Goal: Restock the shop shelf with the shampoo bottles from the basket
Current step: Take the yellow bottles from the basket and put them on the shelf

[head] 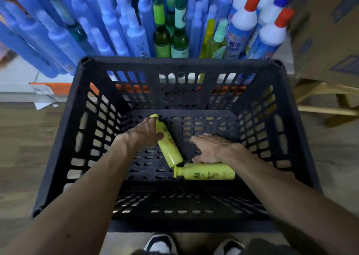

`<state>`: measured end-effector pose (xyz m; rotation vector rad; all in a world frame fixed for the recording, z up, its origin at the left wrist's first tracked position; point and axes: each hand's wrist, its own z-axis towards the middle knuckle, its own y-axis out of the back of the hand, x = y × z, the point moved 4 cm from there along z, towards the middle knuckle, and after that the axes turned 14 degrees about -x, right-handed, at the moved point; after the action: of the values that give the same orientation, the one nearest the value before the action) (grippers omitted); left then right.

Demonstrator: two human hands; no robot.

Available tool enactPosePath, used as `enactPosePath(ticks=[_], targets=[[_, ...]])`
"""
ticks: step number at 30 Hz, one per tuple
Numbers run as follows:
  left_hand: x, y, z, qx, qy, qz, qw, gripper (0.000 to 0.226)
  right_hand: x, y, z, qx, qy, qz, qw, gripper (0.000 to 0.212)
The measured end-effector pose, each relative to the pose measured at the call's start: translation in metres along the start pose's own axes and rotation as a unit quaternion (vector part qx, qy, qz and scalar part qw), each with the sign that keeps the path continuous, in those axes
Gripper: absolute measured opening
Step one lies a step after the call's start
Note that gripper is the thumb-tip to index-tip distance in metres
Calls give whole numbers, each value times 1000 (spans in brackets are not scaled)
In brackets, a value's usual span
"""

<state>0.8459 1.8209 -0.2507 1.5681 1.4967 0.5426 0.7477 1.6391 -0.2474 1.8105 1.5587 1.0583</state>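
Forearms stretched down into black slotted plastic basket (272, 119), left hand (147, 130) curled round neck of smooth yellow-green bottle (169, 150), right hand (213, 148) flat, fingers spread, empty, above second bottle (207, 172)

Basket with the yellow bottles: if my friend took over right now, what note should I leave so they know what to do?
The left hand grips the slanted bottle near its neck, down on the floor of the basket.
The right hand is open, fingers spread, over the second bottle, which lies flat by the near wall; contact is unclear.
Done: only these two bottles show in the basket.
Left: lift both out and stand them on the shelf behind the basket.
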Motion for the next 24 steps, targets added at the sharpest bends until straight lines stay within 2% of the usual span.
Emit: enactPosePath(ticks=[5,9,13,17,21,24], targets=[[21,2,9,7,14,-4,1000,68,3,-7,-2,64,-7,9,998,60],[16,-14,6,50,10,-24,998,71,10,-20,-8,93,-6,14,996,55],[18,-29,21,30,78,-129,988,74,13,-23,1,124,6,19,992,52],[21,-37,31,-14,177,-242,954,62,16,-31,7,142,7,32,989,55],[23,-45,46,-34,249,-357,900,97,20,-42,11,140,21,33,989,59],[28,-55,62,-71,272,-401,872,78,20,-54,21,148,18,32,988,63]])
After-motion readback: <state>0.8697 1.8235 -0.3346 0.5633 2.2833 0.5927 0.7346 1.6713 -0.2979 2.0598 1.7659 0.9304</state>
